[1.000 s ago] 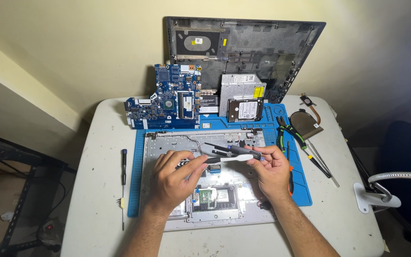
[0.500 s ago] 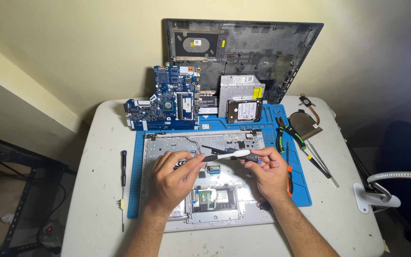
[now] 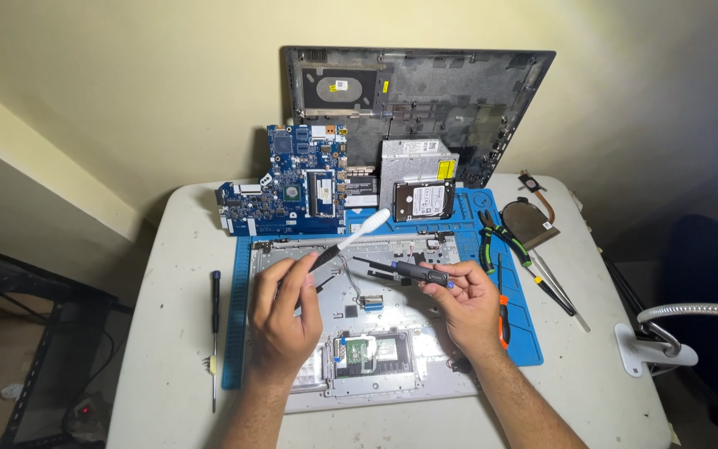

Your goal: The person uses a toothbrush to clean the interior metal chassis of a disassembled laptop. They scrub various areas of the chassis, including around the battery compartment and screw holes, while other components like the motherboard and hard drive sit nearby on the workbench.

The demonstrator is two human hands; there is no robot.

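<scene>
Screwdriver [image 3: 351, 241] (white handle, dark shaft): clamped in left hand [image 3: 286, 312] grip above the laptop chassis [image 3: 376, 333] at worktop [image 3: 168, 333] centre. Right hand [image 3: 469, 303] grip pinches a black tool [image 3: 417, 271] alongside.

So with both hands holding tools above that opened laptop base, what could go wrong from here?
1. The left hand holds a white-tipped tool over the laptop base; a slip could snag the thin wires beneath it.
2. The right hand holds a dark tool only by its fingers; if dropped, it could hit the exposed parts below.
3. The blue circuit board leans near the table's back edge and could topple if bumped.
</scene>
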